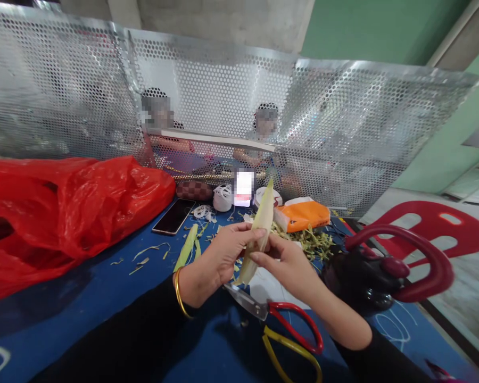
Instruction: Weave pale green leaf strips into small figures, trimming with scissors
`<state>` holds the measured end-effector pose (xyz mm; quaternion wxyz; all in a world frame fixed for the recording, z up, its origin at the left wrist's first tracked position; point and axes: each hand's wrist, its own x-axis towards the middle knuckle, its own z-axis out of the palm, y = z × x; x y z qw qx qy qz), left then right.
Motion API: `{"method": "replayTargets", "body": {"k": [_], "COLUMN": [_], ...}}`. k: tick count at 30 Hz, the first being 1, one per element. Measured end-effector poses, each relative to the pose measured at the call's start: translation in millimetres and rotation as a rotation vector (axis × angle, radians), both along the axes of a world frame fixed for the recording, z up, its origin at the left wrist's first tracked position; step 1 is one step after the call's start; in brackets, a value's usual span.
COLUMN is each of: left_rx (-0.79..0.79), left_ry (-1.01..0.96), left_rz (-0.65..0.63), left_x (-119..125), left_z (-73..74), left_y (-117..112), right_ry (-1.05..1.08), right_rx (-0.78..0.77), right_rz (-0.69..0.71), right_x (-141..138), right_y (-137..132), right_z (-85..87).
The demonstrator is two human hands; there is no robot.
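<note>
Stretching from edge to edge, a deep blue tabletop (104, 298) carries the work, its cloth-like cover marked with faint white lines near the right corner. A screen of perforated metal (343, 133), shiny and dotted with round holes, fences the far side; two people sit beyond it, dimly seen through the holes. Pale green walls (383, 26) close the room on the right, where a red plastic chair (443, 229) stands just off the tabletop.

Over the middle of the tabletop, both hands lift a long, pale yellow-green husk (263, 215), smooth, tapered to a point and tilted up and away. The left grip (219, 258) is closed on its left edge, with thumb and fingertips pinching; the right grip (287, 266) pinches its right side. A thin gold bangle (178, 292) rings the left wrist above a black sleeve.

Just beneath the hands lie scissors (263, 308) with a steel blade and glossy red and yellow loops, partly on a white sheet (267, 284). A crinkled, shiny red plastic bag (75, 207) fills the left. Near the screen lie a dark flat phone (173, 216) and a soft orange packet (305, 214), with a tangle of greenish shreds (315, 242) beside it. Flat green strips (187, 246) lie left of the hands. At right sits a black rounded pot (359, 276) with a curved maroon handle (435, 255).
</note>
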<state>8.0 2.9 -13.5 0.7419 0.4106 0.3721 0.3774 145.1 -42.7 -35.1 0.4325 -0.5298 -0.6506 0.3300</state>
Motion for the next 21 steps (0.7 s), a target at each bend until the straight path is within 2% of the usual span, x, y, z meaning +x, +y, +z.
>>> {"method": "replayTargets", "body": {"k": [3,6,9,12,14,21], "left_rx": [0.042,0.149,0.203,0.279,0.325,0.361], "left_ry": [0.017,0.069,0.108,0.168,0.204,0.255], "left_rz": [-0.002,-0.025,-0.132,-0.250,-0.281,-0.202], "left_x": [0,-1,-3,-3,-1,1], "left_z": [-1.3,-1.4,-1.3,-2.9,-4.7,-2.9], "left_y": [1,3,4,1,-1,-1], "right_ry": [0.048,0.231,0.321,0.318,0.306,0.312], "right_rx": [-0.025,-0.073,-0.070,-0.049,-0.042,-0.030], "right_rz": [-0.046,-0.106,-0.145,-0.170,-0.180,-0.202], "right_x": [-4,4,11,13,12,11], "right_y": [-1,0,2,4,4,6], "right_z": [-1.6,3.3,6.7,4.4,1.6,0.7]}}
